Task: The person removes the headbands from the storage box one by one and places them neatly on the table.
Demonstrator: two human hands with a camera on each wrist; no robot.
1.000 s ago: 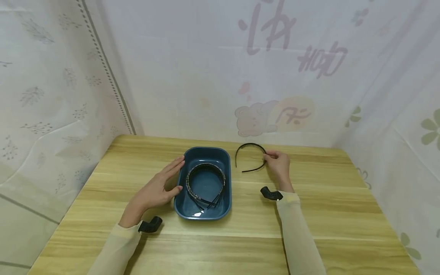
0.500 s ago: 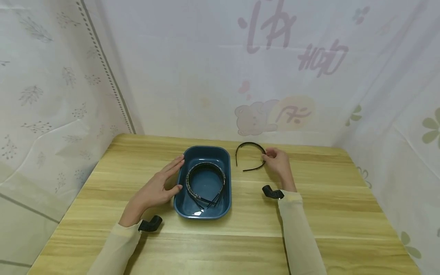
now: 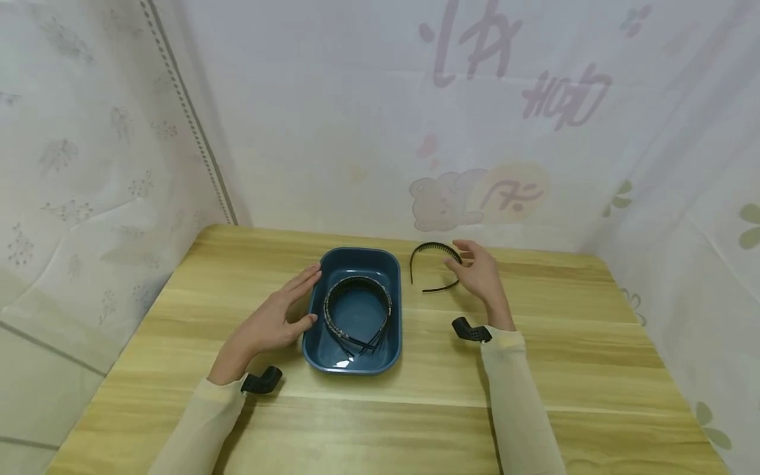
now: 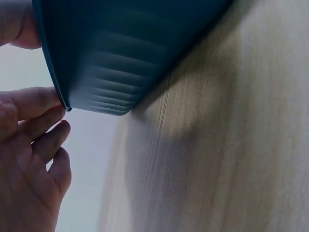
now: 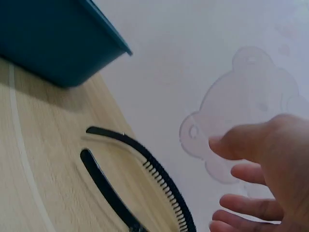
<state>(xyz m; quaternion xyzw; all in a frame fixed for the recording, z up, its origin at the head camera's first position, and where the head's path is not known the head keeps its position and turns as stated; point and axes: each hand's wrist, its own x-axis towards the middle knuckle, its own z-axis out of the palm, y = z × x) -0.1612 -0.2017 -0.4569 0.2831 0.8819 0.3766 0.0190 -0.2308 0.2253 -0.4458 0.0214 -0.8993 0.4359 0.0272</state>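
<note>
In the head view a blue plastic tray (image 3: 358, 311) stands on the table, with several black headbands (image 3: 359, 280) nested inside it. My left hand (image 3: 270, 323) rests with extended fingers and thumb against the tray's left rim; the left wrist view has those fingertips (image 4: 41, 99) touching the rim. To the right of the tray lies a single black toothed headband (image 3: 436, 245), flat on the table with its ends pointing toward the tray side. My right hand (image 3: 482, 276) hovers by its right side, thumb and fingers spread apart. The right wrist view shows a gap between the hand (image 5: 270, 179) and the headband (image 5: 165, 175).
The wooden table (image 3: 380, 429) extends toward me and to both sides. A pale printed curtain (image 3: 332, 132) hangs behind its back edge, and more fabric hangs at left and right. A black wrist camera (image 3: 472, 330) sits on each forearm.
The right hand has let go of the single headband, its fingers and thumb parting. That headband stays beside the tray. My left hand keeps its place on the rim.
</note>
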